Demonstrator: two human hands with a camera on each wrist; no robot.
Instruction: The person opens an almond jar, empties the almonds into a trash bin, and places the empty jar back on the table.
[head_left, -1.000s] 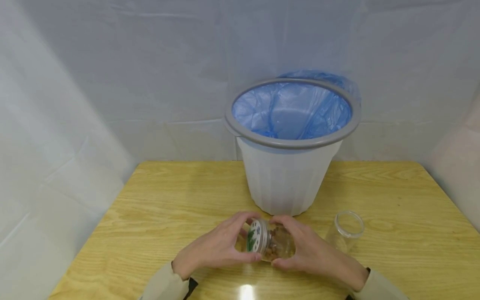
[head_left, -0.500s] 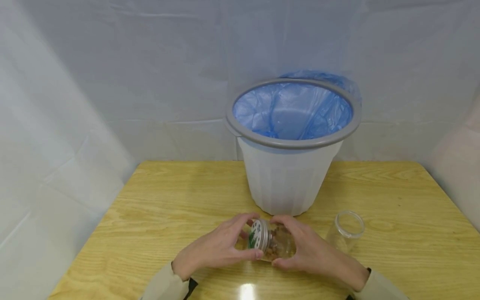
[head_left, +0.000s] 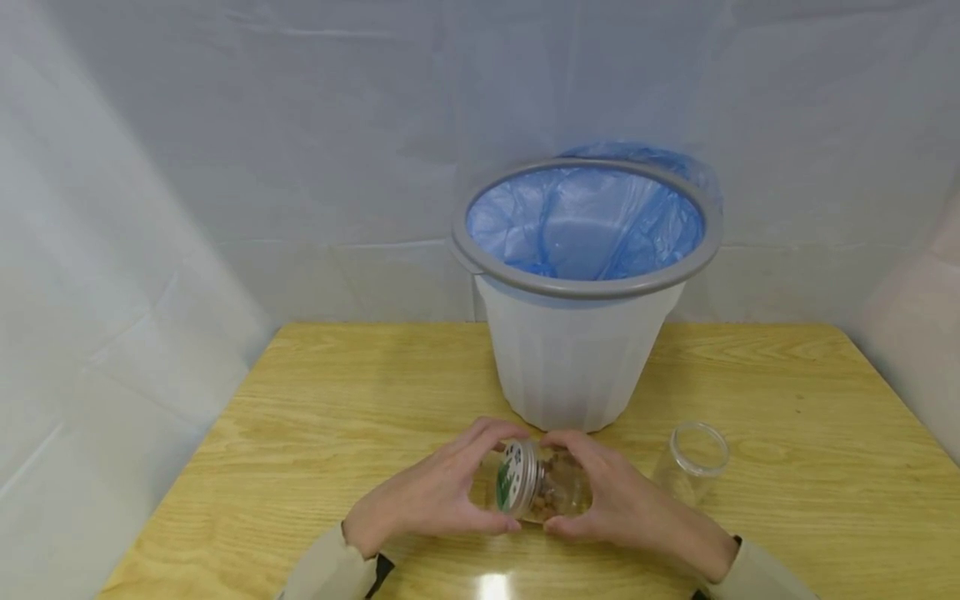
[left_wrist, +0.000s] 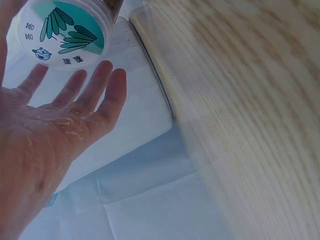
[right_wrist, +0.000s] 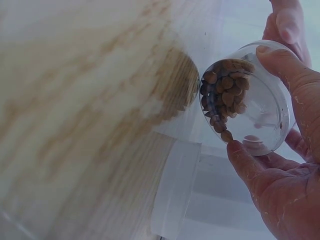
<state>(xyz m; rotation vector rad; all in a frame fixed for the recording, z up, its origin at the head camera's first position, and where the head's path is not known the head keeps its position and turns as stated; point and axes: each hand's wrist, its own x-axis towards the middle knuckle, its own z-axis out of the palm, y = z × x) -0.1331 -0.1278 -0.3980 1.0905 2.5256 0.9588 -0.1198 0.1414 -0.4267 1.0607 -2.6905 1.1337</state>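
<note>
On its side close over the table lies a clear jar (head_left: 562, 487) with small brown rounded pieces inside. My right hand (head_left: 622, 496) grips the jar's body, thumb and fingers around its base end. The pieces (right_wrist: 227, 92) gather along one side in the right wrist view. A round lid (left_wrist: 70, 32) with green leaves and dark characters printed on white closes the jar's left end. My left hand (head_left: 442, 487) spreads its thumb and fingers around the lid. In the left wrist view its fingertips (left_wrist: 117, 77) show beside the lid's edge, loosely extended.
Behind the hands stands a white bin (head_left: 577, 358) with a grey rim and a blue bag lining it. An open clear jar (head_left: 686, 479) stands to the right, partly behind my right forearm. The wooden table (head_left: 337, 392) meets white sheeting (head_left: 337, 167) at the back.
My left hand's thumb and fingers have spread wider, the thumb dropping from the lid's front to below its edge. My right hand and the jar stay in place.
</note>
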